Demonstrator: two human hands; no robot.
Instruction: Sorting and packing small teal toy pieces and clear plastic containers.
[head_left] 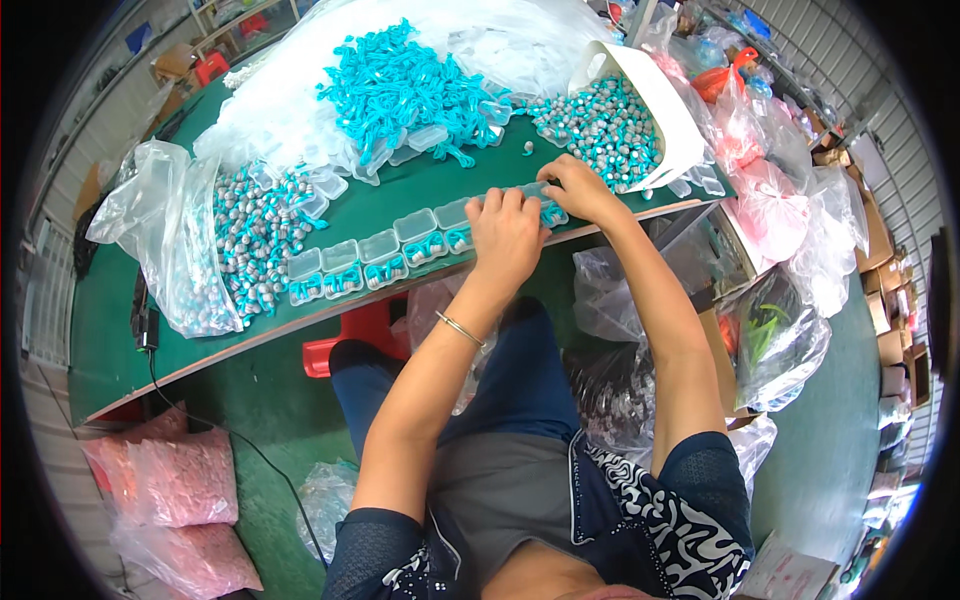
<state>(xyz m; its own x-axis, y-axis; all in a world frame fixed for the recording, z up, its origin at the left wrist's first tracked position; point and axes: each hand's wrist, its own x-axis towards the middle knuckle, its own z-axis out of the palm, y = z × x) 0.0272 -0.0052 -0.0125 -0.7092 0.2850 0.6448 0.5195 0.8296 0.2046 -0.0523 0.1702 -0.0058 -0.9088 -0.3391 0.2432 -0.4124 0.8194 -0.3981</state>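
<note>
A row of small clear plastic boxes (379, 246) runs along the front of the green table, lids raised on those to the left. Teal cords and grey-and-white striped pieces lie in them. My left hand (503, 235) rests over boxes towards the row's right, fingers bent over the lids; its grip underneath is hidden. At the row's right end, my right hand (580, 190) has thumb and fingers closed at the edge of a clear plastic box (553, 212). A heap of bundled teal cords (400, 90) lies beyond the row.
Striped pieces with teal cords spill from a clear bag (185, 240) at left and a white bin (690, 130) at right. Empty clear boxes (500, 45) are heaped at the back. A red stool (345, 340) stands under the table; pink-filled bags (185, 480) sit on the floor.
</note>
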